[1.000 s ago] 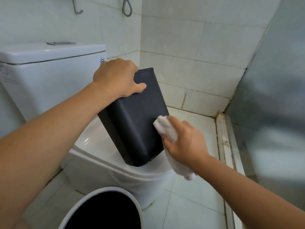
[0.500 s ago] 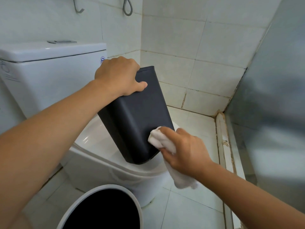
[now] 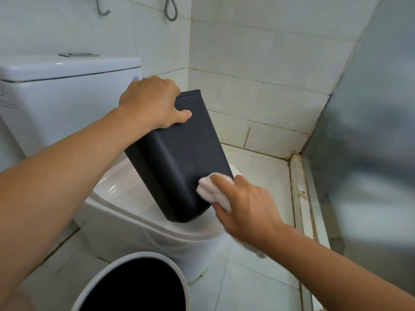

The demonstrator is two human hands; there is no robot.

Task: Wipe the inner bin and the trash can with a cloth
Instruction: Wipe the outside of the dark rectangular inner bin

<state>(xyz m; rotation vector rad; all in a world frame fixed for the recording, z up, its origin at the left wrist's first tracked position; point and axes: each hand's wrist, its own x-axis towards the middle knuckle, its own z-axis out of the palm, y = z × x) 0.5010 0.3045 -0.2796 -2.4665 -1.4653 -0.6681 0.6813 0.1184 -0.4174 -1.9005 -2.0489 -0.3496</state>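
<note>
At frame centre, my left hand (image 3: 152,102) grips the tilted inner bin (image 3: 177,153) top while my right hand (image 3: 244,205), nearer its base, presses the cloth (image 3: 211,189).

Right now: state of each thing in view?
inner bin: tilted, bottom edge resting on toilet lid
left hand: grips the bin's top rim
right hand: holds cloth
cloth: bunched, pressed against bin's lower side
trash can: open, on floor
toilet lid: closed
</note>
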